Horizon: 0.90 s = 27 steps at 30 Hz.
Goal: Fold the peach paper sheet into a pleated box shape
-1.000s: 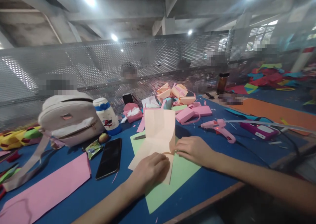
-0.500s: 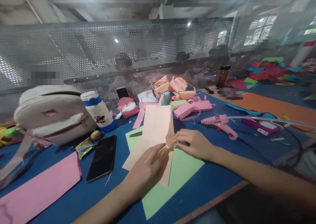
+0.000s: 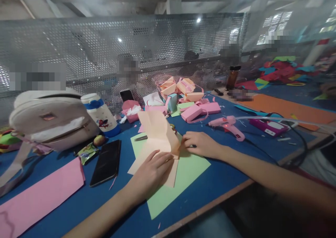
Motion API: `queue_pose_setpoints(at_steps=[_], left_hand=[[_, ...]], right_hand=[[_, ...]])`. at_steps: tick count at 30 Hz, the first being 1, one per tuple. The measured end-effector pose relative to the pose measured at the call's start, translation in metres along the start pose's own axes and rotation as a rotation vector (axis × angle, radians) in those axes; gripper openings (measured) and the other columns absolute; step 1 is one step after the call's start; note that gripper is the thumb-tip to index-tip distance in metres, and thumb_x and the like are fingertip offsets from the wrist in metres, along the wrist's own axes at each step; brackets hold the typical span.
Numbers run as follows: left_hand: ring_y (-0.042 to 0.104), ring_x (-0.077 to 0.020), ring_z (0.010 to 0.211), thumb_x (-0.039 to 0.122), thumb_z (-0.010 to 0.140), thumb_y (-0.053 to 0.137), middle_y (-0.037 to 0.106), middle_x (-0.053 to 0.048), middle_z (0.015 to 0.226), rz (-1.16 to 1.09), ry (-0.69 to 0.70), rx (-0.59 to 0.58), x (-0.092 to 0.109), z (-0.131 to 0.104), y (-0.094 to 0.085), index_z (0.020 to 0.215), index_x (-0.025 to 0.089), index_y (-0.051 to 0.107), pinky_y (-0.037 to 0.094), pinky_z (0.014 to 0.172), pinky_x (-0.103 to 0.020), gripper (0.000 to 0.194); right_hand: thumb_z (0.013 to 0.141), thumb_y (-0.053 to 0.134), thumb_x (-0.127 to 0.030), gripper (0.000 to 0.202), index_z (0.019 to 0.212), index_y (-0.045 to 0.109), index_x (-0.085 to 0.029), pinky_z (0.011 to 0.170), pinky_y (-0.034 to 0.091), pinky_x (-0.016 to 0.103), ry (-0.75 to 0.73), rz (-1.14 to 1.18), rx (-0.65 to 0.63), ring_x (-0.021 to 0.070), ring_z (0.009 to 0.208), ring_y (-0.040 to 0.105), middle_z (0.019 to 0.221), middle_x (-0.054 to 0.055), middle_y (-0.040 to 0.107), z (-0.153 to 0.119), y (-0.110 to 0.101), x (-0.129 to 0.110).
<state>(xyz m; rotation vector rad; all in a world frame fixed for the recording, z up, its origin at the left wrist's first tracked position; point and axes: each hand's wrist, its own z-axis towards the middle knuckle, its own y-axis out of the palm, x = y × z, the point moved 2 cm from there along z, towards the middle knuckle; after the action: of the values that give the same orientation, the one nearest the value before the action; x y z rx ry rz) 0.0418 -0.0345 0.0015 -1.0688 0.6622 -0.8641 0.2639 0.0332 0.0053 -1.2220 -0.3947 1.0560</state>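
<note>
A folded peach sheet of paper (image 3: 155, 129) stands partly raised above a light green sheet (image 3: 187, 173), its lower part lying on the green. My left hand (image 3: 153, 170) rests on this lower part with the fingers stretched out. At the fold's right edge, my right hand (image 3: 201, 144) pinches the peach paper between curled fingers; the fingertips are partly hidden. Scissors (image 3: 141, 138) lie beneath the peach paper, with the blade tips showing at its left and a bit of handle behind it.
A pink glue gun (image 3: 228, 125) with its cord lies right, near a purple power strip (image 3: 267, 127). Pink and peach paper boxes (image 3: 193, 114) are piled behind. At left are a phone (image 3: 106, 163), a bottle (image 3: 101, 115), a backpack (image 3: 52, 119) and pink paper (image 3: 47, 196).
The peach paper's upright part has tilted left and opened along the fold. My left hand has flattened onto the sheet. The view has shifted slightly, and scissor handles now show behind the paper.
</note>
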Motion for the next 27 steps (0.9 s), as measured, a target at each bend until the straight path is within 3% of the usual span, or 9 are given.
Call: queue_pose_setpoints(at_steps=[6, 13, 27], left_hand=[[0.06, -0.0238, 0.117, 0.009, 0.1, 0.034, 0.067, -0.013, 0.121, -0.001, -0.002, -0.025, -0.0028, -0.0051, 0.0022, 0.125, 0.013, 0.055, 0.04, 0.108, -0.048, 0.033], [0.063, -0.0219, 0.111, 0.012, 0.101, 0.037, 0.069, -0.011, 0.114, -0.014, 0.022, 0.074, 0.0012, 0.0002, -0.003, 0.12, 0.015, 0.058, 0.045, 0.103, -0.045, 0.029], [0.064, -0.0247, 0.107, 0.017, 0.102, 0.041, 0.071, -0.011, 0.112, -0.075, 0.019, 0.055, -0.0006, -0.0002, -0.0045, 0.124, 0.015, 0.059, 0.047, 0.098, -0.047, 0.028]], right_hand=[[0.088, 0.064, -0.012, 0.014, 0.088, 0.074, -0.022, 0.064, 0.039, 0.025, -0.047, -0.015, 0.004, 0.0169, 0.087, 0.06, 0.092, 0.003, 0.07, 0.0001, 0.0002, -0.0009], [0.089, 0.059, -0.011, 0.018, 0.084, 0.072, -0.021, 0.065, 0.039, 0.026, -0.057, -0.033, -0.015, 0.0162, 0.088, 0.059, 0.093, 0.002, 0.068, -0.0004, 0.0008, 0.0], [0.098, 0.051, -0.023, 0.024, 0.09, 0.074, -0.023, 0.068, 0.038, 0.027, -0.235, -0.034, -0.024, 0.0166, 0.084, 0.056, 0.091, 0.004, 0.066, -0.0015, 0.0047, -0.0032]])
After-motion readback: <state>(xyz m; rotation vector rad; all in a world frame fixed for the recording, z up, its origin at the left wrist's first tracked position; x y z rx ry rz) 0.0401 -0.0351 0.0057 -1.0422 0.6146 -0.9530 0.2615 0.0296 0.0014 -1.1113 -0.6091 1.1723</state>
